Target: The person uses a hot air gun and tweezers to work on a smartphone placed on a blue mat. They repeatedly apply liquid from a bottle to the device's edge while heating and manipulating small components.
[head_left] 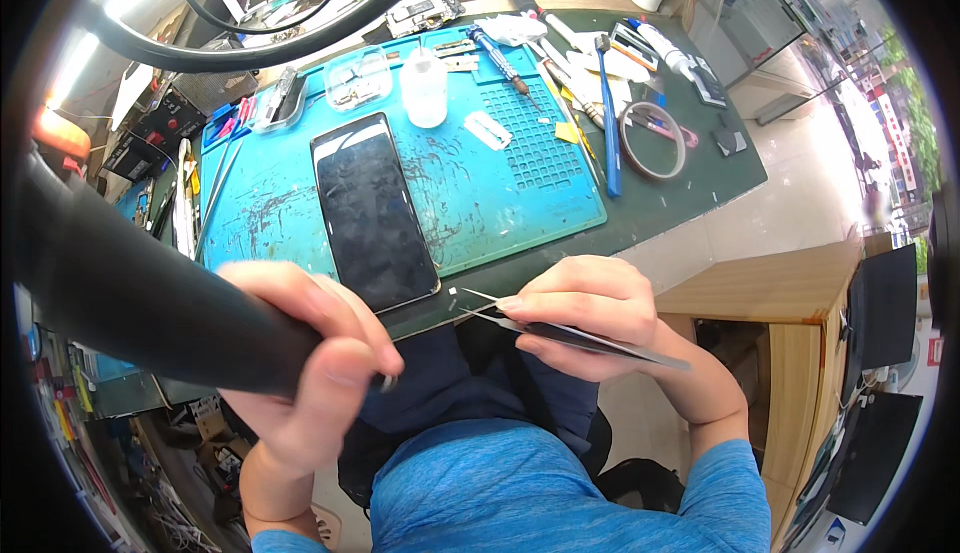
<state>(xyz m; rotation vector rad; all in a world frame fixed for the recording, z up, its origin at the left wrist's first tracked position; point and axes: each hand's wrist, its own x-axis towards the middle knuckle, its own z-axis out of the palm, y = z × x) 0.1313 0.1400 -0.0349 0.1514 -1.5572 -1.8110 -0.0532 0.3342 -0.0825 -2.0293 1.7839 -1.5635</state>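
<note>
My left hand [330,343] is closed round the end of a thick black tube [170,283], which comes in from the left close to the camera; its kind I cannot make out. A small metal end shows beside my fingertips. In my right hand [590,303] is a pair of tweezers [570,333], their tips apart and pointing left. Tiny white bits [453,291] lie near the tips at the table's front edge. Between my hands and farther back, a black smartphone [370,213] lies screen up, its near end reaching past the mat's front edge.
The blue repair mat [270,203] bears a clear bottle [425,88], a plastic box [358,81] and a screwdriver [497,58]. Right of it lie a blue-handled brush-like tool [610,123] and a tape roll [652,141]. A black ring [270,53] hangs overhead at the upper left.
</note>
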